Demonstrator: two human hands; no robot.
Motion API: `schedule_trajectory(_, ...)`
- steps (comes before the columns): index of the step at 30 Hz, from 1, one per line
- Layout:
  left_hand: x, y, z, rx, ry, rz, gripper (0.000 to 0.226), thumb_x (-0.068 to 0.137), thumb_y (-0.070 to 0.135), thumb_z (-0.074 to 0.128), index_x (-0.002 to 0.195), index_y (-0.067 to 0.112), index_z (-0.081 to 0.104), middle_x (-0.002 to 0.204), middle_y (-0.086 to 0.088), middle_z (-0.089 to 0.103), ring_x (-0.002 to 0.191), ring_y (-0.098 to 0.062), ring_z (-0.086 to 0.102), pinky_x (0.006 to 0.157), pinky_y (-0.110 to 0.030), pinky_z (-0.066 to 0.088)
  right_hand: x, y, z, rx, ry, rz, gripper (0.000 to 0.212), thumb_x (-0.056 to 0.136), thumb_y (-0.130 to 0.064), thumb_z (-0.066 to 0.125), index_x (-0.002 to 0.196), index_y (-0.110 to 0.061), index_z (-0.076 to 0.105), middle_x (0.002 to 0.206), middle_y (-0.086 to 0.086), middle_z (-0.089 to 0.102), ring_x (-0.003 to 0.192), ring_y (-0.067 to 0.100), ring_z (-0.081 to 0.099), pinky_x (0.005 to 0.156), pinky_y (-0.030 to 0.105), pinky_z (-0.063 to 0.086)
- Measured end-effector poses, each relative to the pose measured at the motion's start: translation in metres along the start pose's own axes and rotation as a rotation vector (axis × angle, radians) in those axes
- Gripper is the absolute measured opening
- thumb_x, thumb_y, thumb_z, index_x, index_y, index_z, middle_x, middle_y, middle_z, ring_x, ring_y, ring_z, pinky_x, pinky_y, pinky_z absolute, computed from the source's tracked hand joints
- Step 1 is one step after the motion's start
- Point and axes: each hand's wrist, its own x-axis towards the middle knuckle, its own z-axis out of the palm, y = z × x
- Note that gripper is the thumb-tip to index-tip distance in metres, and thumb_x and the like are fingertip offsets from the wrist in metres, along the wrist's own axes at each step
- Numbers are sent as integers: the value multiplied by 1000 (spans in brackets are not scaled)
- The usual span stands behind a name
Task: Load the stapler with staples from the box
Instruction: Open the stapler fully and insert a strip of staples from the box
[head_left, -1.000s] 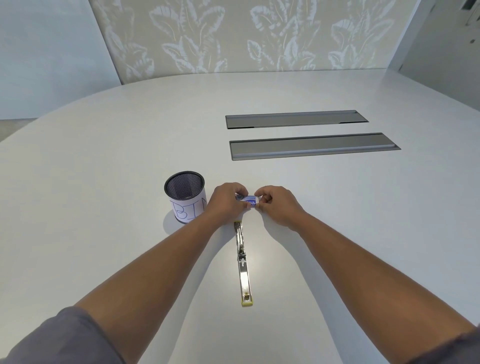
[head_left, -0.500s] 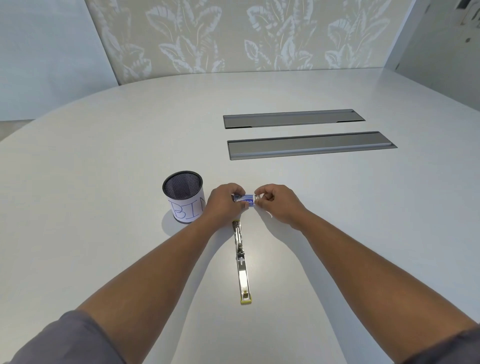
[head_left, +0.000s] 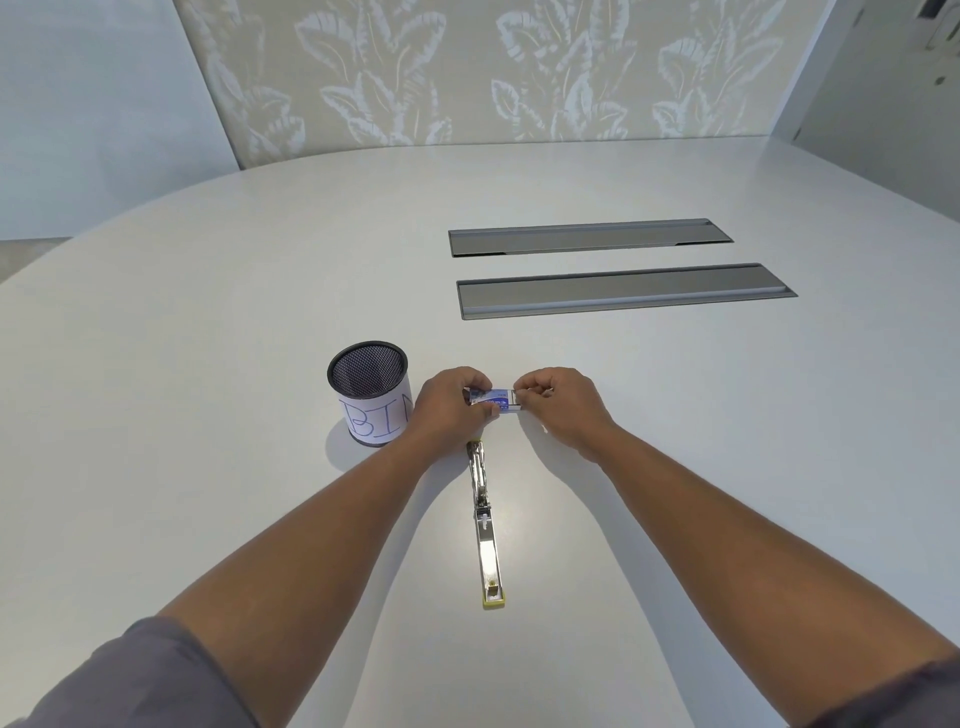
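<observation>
A small blue and white staple box (head_left: 493, 400) sits between both hands just above the white table. My left hand (head_left: 451, 402) grips its left part, fingers curled round the sleeve. My right hand (head_left: 558, 402) pinches the box's right end, where a white inner tray shows slightly pulled out. The stapler (head_left: 484, 525) lies flat and folded open on the table just below the hands, metal rail upward, with its yellow-green end nearest me. No loose staples are visible.
A black mesh cup (head_left: 370, 391) with a paper label reading BIN stands just left of my left hand. Two grey recessed cable hatches (head_left: 623, 295) lie farther back on the white table (head_left: 208, 364). A patterned wall stands behind.
The white inner tray has slid out a little to the right from the blue sleeve. Both hands stay in nearly the same place; the stapler has not moved.
</observation>
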Motion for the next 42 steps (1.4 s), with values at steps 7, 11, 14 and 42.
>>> schedule_trajectory(7, -1, 0, 1, -17, 11, -11, 24, 80, 21, 83, 102, 23, 73, 79, 17, 59, 69, 0, 54, 60, -17, 38, 3, -4, -3, -109, -10, -39, 13, 87, -18, 71, 85, -29, 78, 86, -8, 70, 73, 3, 58, 59, 21, 40)
schedule_trajectory(11, -1, 0, 1, -25, 13, -12, 25, 79, 21, 84, 102, 22, 74, 79, 18, 58, 70, 1, 53, 61, -17, 39, 8, -7, -8, -162, -56, -26, 7, 87, -19, 74, 90, -24, 78, 80, -9, 67, 64, 3, 54, 54, 20, 37)
schedule_trajectory(14, -2, 1, 0, -33, 11, -14, 25, 79, 20, 84, 102, 22, 73, 79, 18, 58, 70, 0, 53, 61, -16, 39, 11, -10, -10, -187, -75, -26, 5, 86, -19, 76, 90, -21, 79, 79, -7, 68, 63, 4, 54, 53, 19, 37)
schedule_trajectory(42, -7, 3, -2, -31, 14, -10, 26, 81, 21, 81, 106, 21, 74, 89, 8, 65, 81, -13, 59, 72, -24, 45, 2, -13, -11, -177, -105, -119, 12, 89, -15, 69, 80, -23, 69, 68, -15, 61, 53, -5, 51, 45, 8, 35)
